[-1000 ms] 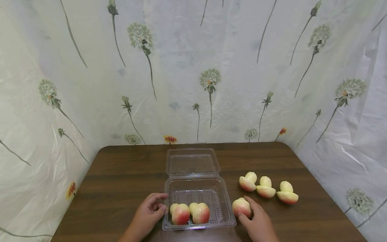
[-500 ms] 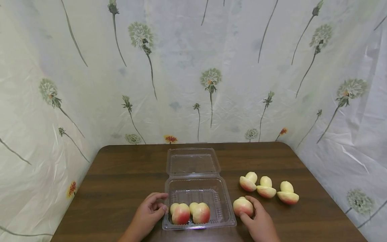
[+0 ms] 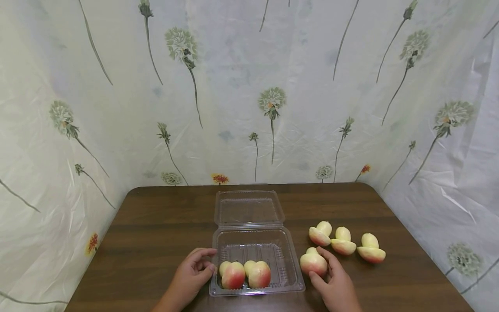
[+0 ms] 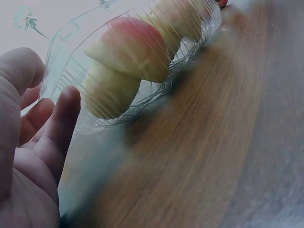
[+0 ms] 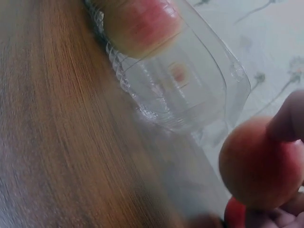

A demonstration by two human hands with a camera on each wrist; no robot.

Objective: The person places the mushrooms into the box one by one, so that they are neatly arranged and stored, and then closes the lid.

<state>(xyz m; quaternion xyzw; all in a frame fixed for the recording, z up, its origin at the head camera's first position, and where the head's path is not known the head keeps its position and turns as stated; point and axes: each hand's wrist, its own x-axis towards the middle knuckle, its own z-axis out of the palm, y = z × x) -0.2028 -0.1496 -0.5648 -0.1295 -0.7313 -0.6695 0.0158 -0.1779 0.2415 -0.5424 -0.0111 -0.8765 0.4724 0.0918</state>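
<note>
A clear plastic clamshell box (image 3: 281,260) lies with its lid laid back. Two cream-and-red mushrooms (image 3: 233,277) sit side by side at its near left. Relaxed fingers of my left hand (image 3: 191,273) touch the box's left rim; no grip on it shows. My right hand (image 3: 335,281) holds another mushroom (image 3: 313,264) between thumb and fingers, just right of the box, its stem end pointing away from me. In the right wrist view this mushroom (image 5: 259,164) shows its rounded cap, with the fingers partly cut off by the frame. Through the box wall, the left wrist view shows a mushroom (image 4: 130,52) lying inside.
Three more mushrooms (image 3: 343,247) lie in a loose row at the right, beyond my right hand. The brown wooden table (image 3: 163,216) meets a dandelion-printed curtain (image 3: 234,108) behind and at both sides. The lid (image 3: 249,208) lies flat behind the box.
The mushroom in my right hand has tipped so that more of its stem shows at the far side. Its fingers have shifted slightly away from me. My left hand and the box stay put.
</note>
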